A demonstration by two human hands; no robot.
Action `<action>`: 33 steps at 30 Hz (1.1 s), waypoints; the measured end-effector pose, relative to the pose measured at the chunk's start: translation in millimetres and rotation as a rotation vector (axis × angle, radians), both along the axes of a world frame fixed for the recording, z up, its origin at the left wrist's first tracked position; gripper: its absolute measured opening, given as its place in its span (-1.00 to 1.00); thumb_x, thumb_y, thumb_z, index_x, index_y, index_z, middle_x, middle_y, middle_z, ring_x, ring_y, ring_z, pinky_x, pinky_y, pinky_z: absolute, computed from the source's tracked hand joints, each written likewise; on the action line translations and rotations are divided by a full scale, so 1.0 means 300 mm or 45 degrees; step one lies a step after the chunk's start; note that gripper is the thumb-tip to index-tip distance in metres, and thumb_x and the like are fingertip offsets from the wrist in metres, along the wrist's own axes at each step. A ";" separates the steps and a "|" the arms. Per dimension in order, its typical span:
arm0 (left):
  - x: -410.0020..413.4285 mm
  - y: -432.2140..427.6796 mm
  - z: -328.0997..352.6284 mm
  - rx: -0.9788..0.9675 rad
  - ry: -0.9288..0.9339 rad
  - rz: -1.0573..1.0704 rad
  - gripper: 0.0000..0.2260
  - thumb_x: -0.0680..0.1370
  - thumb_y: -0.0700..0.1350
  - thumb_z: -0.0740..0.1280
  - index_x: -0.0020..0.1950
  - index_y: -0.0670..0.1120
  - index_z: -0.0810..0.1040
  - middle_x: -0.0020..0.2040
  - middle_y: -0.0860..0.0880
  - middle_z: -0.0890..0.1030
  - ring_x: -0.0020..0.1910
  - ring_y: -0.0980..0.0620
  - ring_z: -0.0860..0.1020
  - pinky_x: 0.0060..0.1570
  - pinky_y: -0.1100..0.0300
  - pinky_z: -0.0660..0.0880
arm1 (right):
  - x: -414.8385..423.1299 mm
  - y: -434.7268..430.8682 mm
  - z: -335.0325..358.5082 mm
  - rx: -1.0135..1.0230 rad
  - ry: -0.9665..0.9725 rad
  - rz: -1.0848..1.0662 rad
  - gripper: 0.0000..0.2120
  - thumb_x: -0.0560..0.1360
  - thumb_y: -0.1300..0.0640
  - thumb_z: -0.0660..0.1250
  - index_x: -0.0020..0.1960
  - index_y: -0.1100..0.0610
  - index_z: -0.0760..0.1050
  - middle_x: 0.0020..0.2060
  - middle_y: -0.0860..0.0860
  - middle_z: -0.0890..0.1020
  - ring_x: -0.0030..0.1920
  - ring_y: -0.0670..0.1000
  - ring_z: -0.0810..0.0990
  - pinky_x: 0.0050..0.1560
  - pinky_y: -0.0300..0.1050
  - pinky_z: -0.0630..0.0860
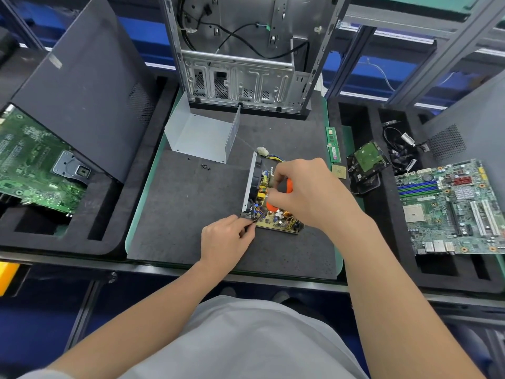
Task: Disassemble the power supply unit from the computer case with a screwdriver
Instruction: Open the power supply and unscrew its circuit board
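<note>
The opened power supply unit (262, 203) lies on the dark mat (191, 214), its circuit board bare and its metal side plate standing upright on the left. My right hand (308, 192) grips an orange-and-black screwdriver (287, 187) held upright over the board. My left hand (226, 239) pinches the unit's near-left corner by its dark wires. The unit's bent grey metal cover (202, 135) stands apart behind it. The empty computer case (240, 56) stands upright at the back of the mat.
A few loose black screws (205, 166) lie on the mat. A RAM stick (332, 144), a CPU chip (338, 170), a hard drive (367, 162) and cables (404, 151) sit to the right. Motherboards lie in foam trays at the right (451, 206) and left (35, 165).
</note>
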State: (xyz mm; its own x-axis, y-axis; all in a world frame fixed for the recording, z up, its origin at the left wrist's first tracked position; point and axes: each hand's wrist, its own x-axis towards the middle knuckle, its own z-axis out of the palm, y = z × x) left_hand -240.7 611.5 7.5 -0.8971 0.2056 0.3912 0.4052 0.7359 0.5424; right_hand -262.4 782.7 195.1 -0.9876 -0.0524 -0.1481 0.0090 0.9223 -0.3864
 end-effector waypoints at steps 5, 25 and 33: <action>0.012 0.030 0.016 0.004 -0.115 0.152 -0.85 0.47 -0.06 0.59 -0.28 0.05 0.72 -0.44 0.12 0.54 -0.44 0.13 0.51 -0.49 0.16 0.49 | 0.002 0.009 0.003 -0.017 -0.024 0.024 -0.88 0.51 -0.03 0.41 -0.06 0.02 0.58 -0.29 0.00 0.54 -0.36 -0.05 0.39 -0.40 -0.14 0.36; 0.021 0.025 0.010 0.072 -0.212 0.186 -0.97 0.48 0.00 0.59 -0.14 0.12 0.78 -0.40 0.15 0.58 -0.39 0.19 0.51 -0.40 0.23 0.50 | -0.012 -0.027 0.045 0.022 -0.163 0.222 -0.85 0.35 0.10 0.49 -0.09 -0.04 0.62 -0.18 -0.03 0.59 -0.15 0.03 0.50 -0.32 -0.10 0.47; 0.018 0.018 -0.008 0.098 -0.213 0.165 -0.95 0.48 -0.05 0.59 -0.14 0.10 0.77 -0.42 0.15 0.54 -0.41 0.19 0.44 -0.37 0.19 0.55 | -0.010 -0.042 0.031 0.008 -0.046 0.111 -0.87 0.35 0.08 0.47 -0.11 0.02 0.59 -0.22 -0.03 0.59 -0.22 0.03 0.55 -0.34 -0.08 0.51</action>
State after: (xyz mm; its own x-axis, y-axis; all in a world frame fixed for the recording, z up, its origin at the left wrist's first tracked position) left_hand -235.1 617.1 5.2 -0.9678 0.0593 0.2448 0.2094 0.7298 0.6508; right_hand -265.3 770.2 204.5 -0.9733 -0.1371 -0.1839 -0.0578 0.9226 -0.3815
